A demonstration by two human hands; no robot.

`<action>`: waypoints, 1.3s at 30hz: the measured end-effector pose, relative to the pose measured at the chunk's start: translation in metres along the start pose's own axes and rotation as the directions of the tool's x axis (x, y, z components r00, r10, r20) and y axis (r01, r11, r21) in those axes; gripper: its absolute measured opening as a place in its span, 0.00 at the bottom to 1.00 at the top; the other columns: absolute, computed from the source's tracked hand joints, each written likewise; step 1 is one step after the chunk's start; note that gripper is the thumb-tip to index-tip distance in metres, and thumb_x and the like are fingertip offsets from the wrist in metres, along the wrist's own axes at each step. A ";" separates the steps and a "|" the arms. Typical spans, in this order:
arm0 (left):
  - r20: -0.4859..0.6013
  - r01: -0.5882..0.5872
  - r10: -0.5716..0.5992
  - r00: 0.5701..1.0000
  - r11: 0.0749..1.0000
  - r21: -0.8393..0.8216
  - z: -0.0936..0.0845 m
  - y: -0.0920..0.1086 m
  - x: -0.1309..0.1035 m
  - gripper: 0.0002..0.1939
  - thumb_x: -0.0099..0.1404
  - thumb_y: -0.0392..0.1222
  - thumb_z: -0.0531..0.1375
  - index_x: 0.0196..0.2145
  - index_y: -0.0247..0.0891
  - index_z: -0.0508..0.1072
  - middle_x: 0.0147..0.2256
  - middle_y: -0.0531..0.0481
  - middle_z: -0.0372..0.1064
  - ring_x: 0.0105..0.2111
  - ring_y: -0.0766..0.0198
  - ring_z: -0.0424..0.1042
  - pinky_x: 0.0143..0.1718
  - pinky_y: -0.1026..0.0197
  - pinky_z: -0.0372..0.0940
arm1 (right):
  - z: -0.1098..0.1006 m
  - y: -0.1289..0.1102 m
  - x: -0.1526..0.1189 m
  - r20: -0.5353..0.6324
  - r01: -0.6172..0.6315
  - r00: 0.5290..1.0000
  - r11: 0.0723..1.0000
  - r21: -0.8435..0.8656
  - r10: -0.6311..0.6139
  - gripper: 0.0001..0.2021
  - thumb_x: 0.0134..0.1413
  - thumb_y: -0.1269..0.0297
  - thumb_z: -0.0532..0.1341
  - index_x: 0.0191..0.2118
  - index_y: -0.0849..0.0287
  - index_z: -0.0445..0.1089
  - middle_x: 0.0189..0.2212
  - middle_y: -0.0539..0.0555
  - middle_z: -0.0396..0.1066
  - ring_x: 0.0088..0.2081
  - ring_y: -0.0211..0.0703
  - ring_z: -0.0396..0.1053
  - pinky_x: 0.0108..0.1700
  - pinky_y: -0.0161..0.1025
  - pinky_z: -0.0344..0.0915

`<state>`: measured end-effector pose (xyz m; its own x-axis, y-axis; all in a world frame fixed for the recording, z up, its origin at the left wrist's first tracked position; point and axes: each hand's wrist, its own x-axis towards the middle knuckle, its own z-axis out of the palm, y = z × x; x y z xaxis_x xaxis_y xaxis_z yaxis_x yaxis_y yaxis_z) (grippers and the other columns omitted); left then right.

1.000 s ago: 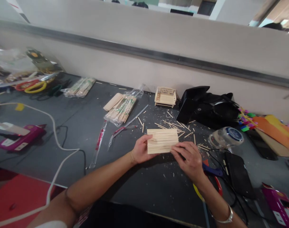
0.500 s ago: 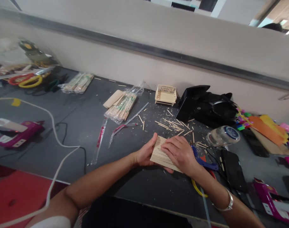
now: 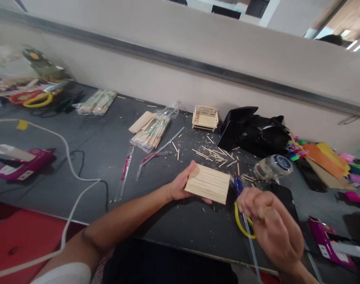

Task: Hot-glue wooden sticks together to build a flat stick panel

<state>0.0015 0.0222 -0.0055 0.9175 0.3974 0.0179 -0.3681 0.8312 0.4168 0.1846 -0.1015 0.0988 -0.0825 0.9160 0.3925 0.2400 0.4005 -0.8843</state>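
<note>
Pale wall [image 3: 132,67] with a dark grey rail running along it stands behind a dark grey table [image 3: 88,157]; at the lower left, below the table's edge, is a red surface [image 3: 20,240]. Near the wall, right of centre, lies a black bag [image 3: 256,130]. The right hand [image 3: 271,225] is raised over the table's right part, its fingers curled inward and apart from the panel; whether they pinch anything cannot be told. The left hand [image 3: 180,187] grips the left end of a flat panel of pale wooden sticks laid side by side [image 3: 207,183], thumb at the upper left corner and fingers underneath. The panel is held above the table's near part, in front of scattered sticks. Two purple power strips [image 3: 24,165] sit far apart, one at each side. Plastic-wrapped sticks [image 3: 152,132] lie left of a miniature wooden bench [image 3: 205,118], which stands by the wall, just beside the bag. A clear jar with a blue lid [image 3: 273,167] lies on its side in front of the bag. Yellow scissor handles [image 3: 241,227] and a blue handle [image 3: 237,185] are near the right hand. Smallest are the loose sticks [image 3: 217,153] and pale crumbs spread before the bench.
</note>
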 end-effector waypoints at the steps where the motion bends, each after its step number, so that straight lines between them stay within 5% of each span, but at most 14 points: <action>1: -0.027 -0.053 0.053 0.998 0.999 -0.008 0.000 0.003 0.000 0.37 0.71 0.65 0.45 0.57 0.27 0.69 0.55 0.29 0.70 0.51 0.42 0.73 0.42 0.42 0.72 | 0.001 -0.004 -0.009 0.110 -0.028 0.994 0.999 0.023 0.025 0.16 0.72 0.59 0.45 0.31 0.54 0.59 0.26 0.48 0.58 0.30 0.39 0.60 0.33 0.37 0.61; 4: -0.129 -0.213 0.206 0.970 0.976 -0.040 0.004 0.015 -0.001 0.31 0.74 0.58 0.45 0.57 0.28 0.68 0.52 0.31 0.72 0.50 0.42 0.74 0.43 0.40 0.73 | 0.009 -0.006 -0.031 0.577 -0.083 0.804 0.988 -0.134 0.146 0.21 0.71 0.51 0.46 0.30 0.55 0.63 0.26 0.49 0.64 0.30 0.37 0.63 0.34 0.35 0.62; 6: -0.203 -0.313 0.296 0.933 0.948 -0.055 0.013 0.025 -0.003 0.30 0.74 0.56 0.44 0.58 0.29 0.67 0.52 0.33 0.74 0.50 0.43 0.75 0.45 0.39 0.72 | 0.014 0.003 -0.039 0.646 -0.082 0.713 0.947 -0.310 0.273 0.20 0.70 0.48 0.47 0.37 0.55 0.69 0.33 0.52 0.72 0.36 0.39 0.70 0.40 0.36 0.66; 8: -0.267 -0.390 0.368 0.891 0.920 -0.032 0.025 0.034 -0.007 0.30 0.74 0.55 0.44 0.60 0.30 0.65 0.50 0.34 0.75 0.50 0.44 0.75 0.50 0.38 0.70 | 0.015 0.020 -0.042 0.521 -0.074 0.779 0.877 -0.475 0.348 0.23 0.70 0.48 0.46 0.55 0.57 0.66 0.50 0.60 0.73 0.51 0.45 0.71 0.50 0.41 0.68; 10: -0.332 -0.464 0.441 0.834 0.886 0.010 0.038 0.043 -0.015 0.29 0.74 0.53 0.44 0.61 0.30 0.64 0.49 0.35 0.76 0.50 0.45 0.75 0.52 0.40 0.69 | 0.014 0.046 -0.042 0.415 0.026 0.863 0.796 -0.604 0.287 0.33 0.68 0.44 0.45 0.68 0.63 0.52 0.63 0.68 0.61 0.64 0.53 0.59 0.60 0.50 0.62; 14: -0.435 -0.569 0.558 0.707 0.814 0.120 0.058 0.049 -0.042 0.28 0.74 0.51 0.45 0.61 0.29 0.64 0.46 0.37 0.77 0.50 0.48 0.76 0.53 0.45 0.70 | 0.022 0.097 -0.031 0.263 0.066 0.931 0.595 -0.801 0.251 0.40 0.67 0.43 0.43 0.72 0.70 0.37 0.69 0.72 0.48 0.70 0.57 0.46 0.65 0.59 0.55; 19: -0.538 -0.663 0.668 0.514 0.707 0.245 0.070 0.037 -0.080 0.23 0.74 0.49 0.48 0.59 0.37 0.67 0.43 0.44 0.79 0.44 0.53 0.78 0.50 0.49 0.73 | 0.071 0.111 -0.021 0.230 0.064 0.915 0.442 -0.895 0.332 0.50 0.59 0.34 0.50 0.67 0.83 0.50 0.67 0.81 0.47 0.69 0.70 0.44 0.67 0.65 0.45; 21: -0.578 -0.678 0.684 0.446 0.679 0.282 0.073 0.030 -0.090 0.22 0.73 0.49 0.49 0.58 0.38 0.69 0.42 0.44 0.79 0.41 0.53 0.79 0.48 0.50 0.73 | 0.096 0.102 -0.023 0.360 0.197 0.889 0.473 -0.859 0.283 0.50 0.59 0.34 0.50 0.68 0.80 0.50 0.68 0.78 0.45 0.70 0.67 0.42 0.68 0.63 0.44; 24: -0.641 -0.691 0.668 0.377 0.664 0.286 0.079 0.023 -0.101 0.20 0.73 0.49 0.49 0.54 0.39 0.72 0.39 0.45 0.80 0.37 0.54 0.80 0.45 0.52 0.75 | 0.120 0.086 -0.022 0.618 0.445 0.775 0.583 -0.679 0.129 0.48 0.60 0.33 0.48 0.69 0.75 0.49 0.69 0.71 0.46 0.71 0.57 0.41 0.70 0.53 0.44; 26: -0.666 -0.696 0.654 0.359 0.663 0.277 0.080 0.020 -0.109 0.20 0.73 0.49 0.48 0.52 0.39 0.73 0.38 0.45 0.80 0.36 0.54 0.80 0.43 0.53 0.75 | 0.118 0.084 -0.011 0.633 0.465 0.769 0.601 -0.650 0.089 0.49 0.59 0.32 0.48 0.70 0.73 0.48 0.69 0.68 0.46 0.71 0.55 0.40 0.70 0.52 0.43; 29: -0.657 -0.704 0.668 0.349 0.650 0.286 0.076 0.018 -0.123 0.20 0.73 0.50 0.48 0.51 0.39 0.74 0.40 0.45 0.80 0.38 0.53 0.80 0.43 0.53 0.75 | 0.094 0.097 0.013 0.437 0.267 0.875 0.544 -0.795 0.209 0.48 0.60 0.33 0.46 0.70 0.72 0.48 0.69 0.70 0.46 0.71 0.60 0.41 0.69 0.58 0.45; 32: -0.678 -0.719 0.663 0.319 0.635 0.283 0.070 0.017 -0.131 0.18 0.72 0.48 0.50 0.49 0.40 0.74 0.39 0.46 0.80 0.39 0.54 0.80 0.44 0.53 0.75 | 0.084 0.108 0.021 0.358 0.186 0.896 0.509 -0.840 0.264 0.47 0.64 0.37 0.42 0.69 0.80 0.46 0.68 0.79 0.45 0.70 0.68 0.41 0.66 0.68 0.45; 35: -0.707 -0.727 0.639 0.304 0.635 0.262 0.069 0.019 -0.130 0.16 0.72 0.46 0.50 0.46 0.40 0.75 0.37 0.48 0.80 0.38 0.56 0.80 0.45 0.53 0.75 | 0.113 0.099 0.007 0.457 0.267 0.852 0.540 -0.798 0.255 0.51 0.57 0.31 0.49 0.67 0.78 0.52 0.68 0.75 0.47 0.70 0.65 0.43 0.69 0.60 0.44; 39: -0.690 -0.692 0.620 0.373 0.681 0.239 0.070 0.022 -0.120 0.18 0.72 0.46 0.49 0.41 0.36 0.76 0.37 0.45 0.80 0.42 0.53 0.79 0.49 0.51 0.73 | 0.158 0.073 -0.002 0.722 0.510 0.688 0.661 -0.551 0.070 0.48 0.59 0.33 0.48 0.70 0.72 0.49 0.69 0.67 0.49 0.71 0.53 0.44 0.71 0.48 0.43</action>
<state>-0.1063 -0.0347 0.0655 0.0098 0.9321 -0.3621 -0.8497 0.1987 0.4885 0.0498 -0.0710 -0.0063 -0.7381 0.6742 0.0253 0.6493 0.7200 -0.2449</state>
